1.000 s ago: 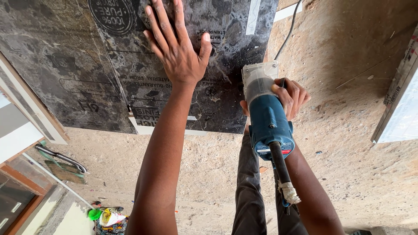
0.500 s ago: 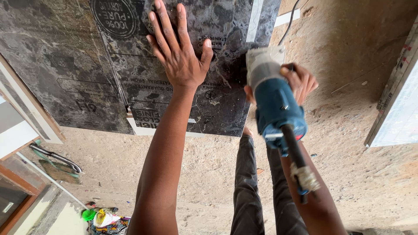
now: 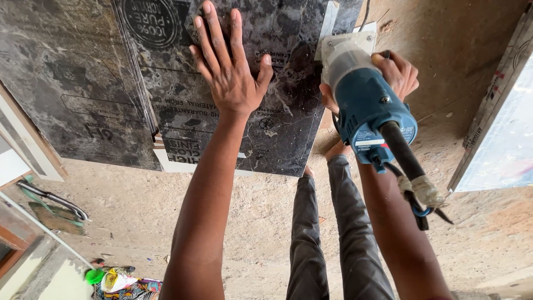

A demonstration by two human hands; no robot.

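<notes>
Between left hand (image 3: 230, 72) and right hand (image 3: 397, 75), blue router (image 3: 363, 103).

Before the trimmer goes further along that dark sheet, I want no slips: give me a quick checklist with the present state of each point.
1. Left hand flat on the dark marbled sheet, fingers spread: ok.
2. Right hand wrapped round the blue trimmer: ok.
3. Trimmer's clear base sitting at the sheet's right edge: ok.
4. Left hand apart from the trimmer: ok.
5. Power cord, taped and patched near the plug end, sound: cannot tell.
6. Cutter bit condition, hidden under the base: cannot tell.
</notes>
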